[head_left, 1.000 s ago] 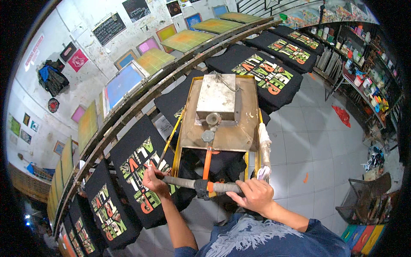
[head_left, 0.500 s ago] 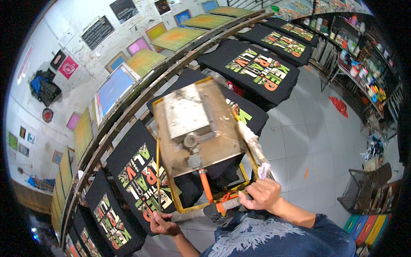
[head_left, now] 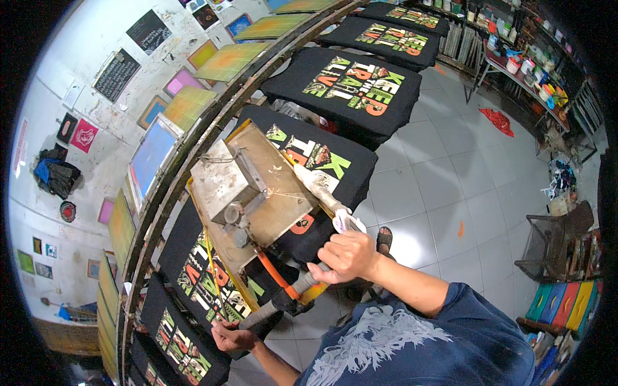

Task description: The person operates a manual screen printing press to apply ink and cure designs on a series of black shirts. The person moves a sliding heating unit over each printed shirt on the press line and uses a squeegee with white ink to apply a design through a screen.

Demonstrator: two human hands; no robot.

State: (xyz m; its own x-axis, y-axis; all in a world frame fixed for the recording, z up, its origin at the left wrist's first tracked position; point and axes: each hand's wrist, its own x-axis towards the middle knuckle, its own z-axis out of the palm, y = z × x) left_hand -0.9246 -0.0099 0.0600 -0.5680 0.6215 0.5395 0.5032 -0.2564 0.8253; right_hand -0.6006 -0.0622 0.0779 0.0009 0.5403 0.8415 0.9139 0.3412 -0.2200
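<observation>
Both hands are closed around a grey-wrapped handlebar [head_left: 260, 316] at the near end of a metal panel [head_left: 283, 215]. My left hand [head_left: 233, 336] grips its left end; my right hand [head_left: 344, 257] holds its right end, beside a pale cloth-wrapped rod [head_left: 315, 183]. On the panel sit a dirty metal box [head_left: 219, 177] and a round fitting [head_left: 233, 212]. An orange hose [head_left: 275, 270] runs from the fitting towards the bar. The panel tilts down to the left, over a black printed T-shirt [head_left: 325, 157] and another black T-shirt [head_left: 206, 270].
More printed black shirts [head_left: 347, 96] lie in a row along a curved rail [head_left: 212, 122]. Coloured printing screens [head_left: 158, 157] stand behind it against the wall. At right are a table with bottles [head_left: 524, 77], a red cloth [head_left: 496, 122] on the tiles and a chair [head_left: 557, 238].
The panel and handlebar have swung left and turned, uncovering more of the print on the shirt behind. Both hands keep their grip. A sandalled foot now shows beside my right wrist.
</observation>
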